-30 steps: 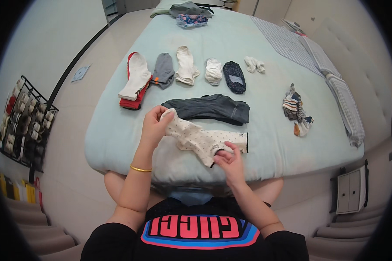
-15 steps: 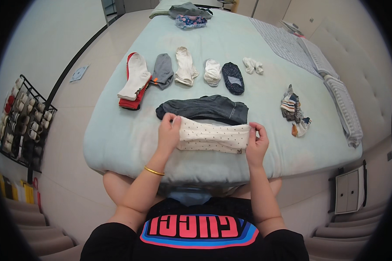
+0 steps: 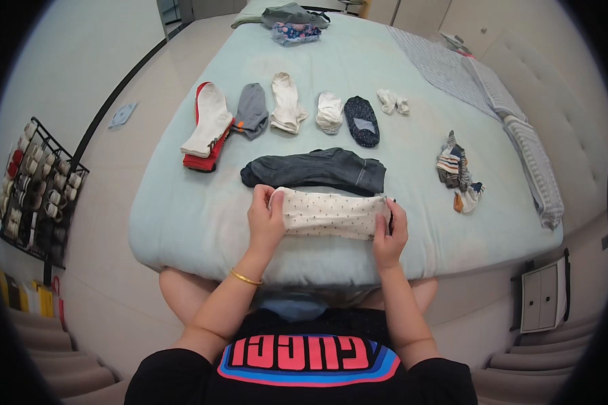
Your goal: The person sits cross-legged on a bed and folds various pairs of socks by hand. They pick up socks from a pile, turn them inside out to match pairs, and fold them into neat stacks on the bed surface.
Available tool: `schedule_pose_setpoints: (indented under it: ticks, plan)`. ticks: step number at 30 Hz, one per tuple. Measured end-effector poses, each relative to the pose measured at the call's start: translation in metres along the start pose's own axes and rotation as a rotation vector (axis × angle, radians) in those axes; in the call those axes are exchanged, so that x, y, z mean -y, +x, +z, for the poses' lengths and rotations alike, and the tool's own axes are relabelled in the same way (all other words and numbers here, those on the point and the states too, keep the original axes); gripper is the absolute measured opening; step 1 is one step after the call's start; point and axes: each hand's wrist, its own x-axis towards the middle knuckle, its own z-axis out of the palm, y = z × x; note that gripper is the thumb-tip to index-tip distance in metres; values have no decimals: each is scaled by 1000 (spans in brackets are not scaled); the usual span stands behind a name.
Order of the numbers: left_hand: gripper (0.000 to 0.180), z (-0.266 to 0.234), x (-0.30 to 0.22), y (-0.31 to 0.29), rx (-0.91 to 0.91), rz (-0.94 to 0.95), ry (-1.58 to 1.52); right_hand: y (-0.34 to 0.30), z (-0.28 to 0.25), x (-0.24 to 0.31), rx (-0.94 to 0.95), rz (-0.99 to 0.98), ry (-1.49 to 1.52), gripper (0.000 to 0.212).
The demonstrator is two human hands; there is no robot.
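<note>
A folded white dotted garment [image 3: 331, 213], which looks like tights, is stretched sideways near the front edge of the bed. My left hand [image 3: 268, 214] grips its left end between thumb and fingers. Its right end is pinched in my right hand [image 3: 390, 233], with the thumb on top. Just beyond it lies a folded dark grey garment [image 3: 314, 170], long and flat, perhaps tights too.
Across the bed [image 3: 182, 236] lie red and white socks [image 3: 208, 125], grey socks [image 3: 252, 111], white socks [image 3: 286, 102], a dark speckled low-cut sock [image 3: 362, 121] and a small striped sock pile [image 3: 452, 165]. A shoe rack [image 3: 37, 182] stands left on the floor.
My hands have come closer together and the dotted garment has shifted slightly toward me. The right thumb now lies over its right end.
</note>
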Motion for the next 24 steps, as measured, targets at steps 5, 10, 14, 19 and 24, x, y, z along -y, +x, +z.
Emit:
schedule_pose_setpoints:
  ticks: [5, 10, 14, 19, 24]
  plan:
    - [17, 2, 27, -12, 57, 42, 319, -9, 0, -15, 127, 84, -71, 30]
    - [18, 4, 32, -8, 132, 37, 428, -14, -3, -18, 156, 109, -130, 30]
    - [17, 3, 25, -6, 165, -34, 606, -17, -8, -16, 221, 100, -199, 32]
    - [22, 5, -4, -4, 191, 319, 751, -1, -6, 27, 235, 60, -422, 37]
    - [42, 35, -2, -23, 540, 678, 852, -25, 40, 33, 625, -123, -385, 52]
